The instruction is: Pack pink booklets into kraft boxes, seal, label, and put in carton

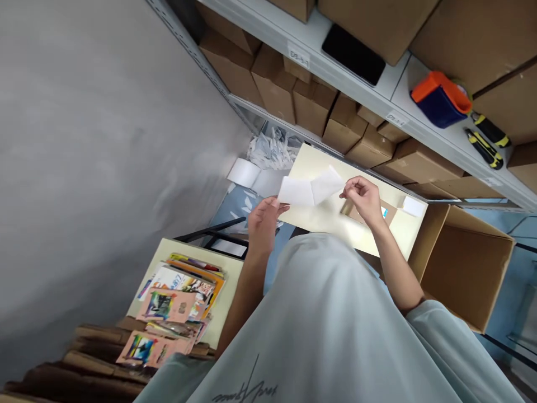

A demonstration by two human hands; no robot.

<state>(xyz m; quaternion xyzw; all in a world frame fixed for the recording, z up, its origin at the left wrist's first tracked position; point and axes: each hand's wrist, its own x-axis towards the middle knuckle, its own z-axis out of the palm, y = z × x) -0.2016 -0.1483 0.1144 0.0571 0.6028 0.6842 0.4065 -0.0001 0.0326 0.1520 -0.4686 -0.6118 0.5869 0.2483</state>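
Observation:
My left hand [263,218] pinches the lower left end of a white paper sheet [297,191], thumb on top. At its far right corner, the fingertips of my right hand [363,197] are closed on the same sheet. A crease or seam runs across its middle, and the right half tilts upward. I cannot tell whether this is one sheet or a label on its backing. Beneath my hands is a cream tabletop [312,158]. A flat brown cardboard piece [356,213] lies on it below my right hand, partly hidden by that hand.
A roll of white paper [243,173] and crumpled white strips [272,148] sit left of the tabletop. An open cardboard box [465,268] stands right. Boxes, a black phone [353,54] and cutters [484,148] occupy the shelves. Booklets [168,305] are stacked at lower left.

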